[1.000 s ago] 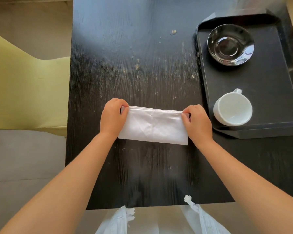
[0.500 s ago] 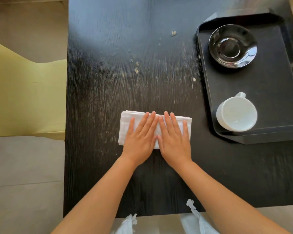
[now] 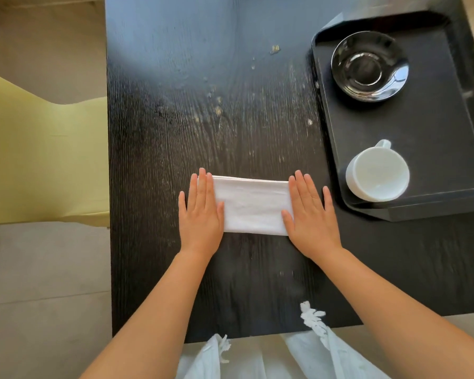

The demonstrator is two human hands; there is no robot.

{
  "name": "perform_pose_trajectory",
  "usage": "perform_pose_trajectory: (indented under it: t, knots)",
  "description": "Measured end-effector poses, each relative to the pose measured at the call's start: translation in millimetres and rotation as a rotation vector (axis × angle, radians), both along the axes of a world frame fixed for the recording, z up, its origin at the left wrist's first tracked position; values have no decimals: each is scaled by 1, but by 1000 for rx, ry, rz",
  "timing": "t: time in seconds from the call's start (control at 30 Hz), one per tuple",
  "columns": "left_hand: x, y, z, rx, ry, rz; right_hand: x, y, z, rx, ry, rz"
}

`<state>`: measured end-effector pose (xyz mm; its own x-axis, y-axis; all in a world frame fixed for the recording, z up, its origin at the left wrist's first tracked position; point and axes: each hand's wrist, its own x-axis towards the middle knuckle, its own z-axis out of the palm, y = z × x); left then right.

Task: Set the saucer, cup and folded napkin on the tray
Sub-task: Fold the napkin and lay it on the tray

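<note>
On the black table (image 3: 230,119) the folded white napkin (image 3: 252,207) lies flat as a long strip. Left hand (image 3: 201,214) and right hand (image 3: 309,214) press palm-down on its two ends, fingers straight and together, gripping nothing. To the right sits the black tray (image 3: 435,127) (its near edge just beside the right hand), carrying the dark saucer (image 3: 370,65) at the far end and the white cup (image 3: 378,173) nearer, well apart.

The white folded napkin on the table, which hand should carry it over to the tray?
Right hand, probably. It rests flat on the white folded napkin's end nearest the black plastic tray; the left hand presses the far end.
</note>
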<state>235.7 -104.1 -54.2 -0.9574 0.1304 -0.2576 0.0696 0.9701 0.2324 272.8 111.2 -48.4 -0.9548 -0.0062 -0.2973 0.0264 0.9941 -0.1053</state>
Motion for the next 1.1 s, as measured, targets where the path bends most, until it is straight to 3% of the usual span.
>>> perform_pose_trajectory:
  t: [0.13, 0.27, 0.43, 0.53, 0.67, 0.9, 1.1]
  knots:
    - [2, 17, 18, 134, -47, 338, 3, -6, 5, -1, -23, -58]
    - [-3, 7, 32, 251, 23, 407, -2, -10, 18, 9, 23, -39]
    - [-14, -10, 39, 414, -154, 548, -14, -10, 31, -106, 2, -127]
    - [-22, -13, 41, 388, -255, 553, -17, -11, 35, -220, -48, -237]
    - [-28, -14, 41, 334, -250, 442, -16, -12, 40, -300, -52, -302]
    - [-25, -27, 45, 542, -306, 428, -8, 0, 43, -489, -112, -465]
    - [-31, -36, 69, 630, -311, 376, 4, 15, 71, -724, -287, -582]
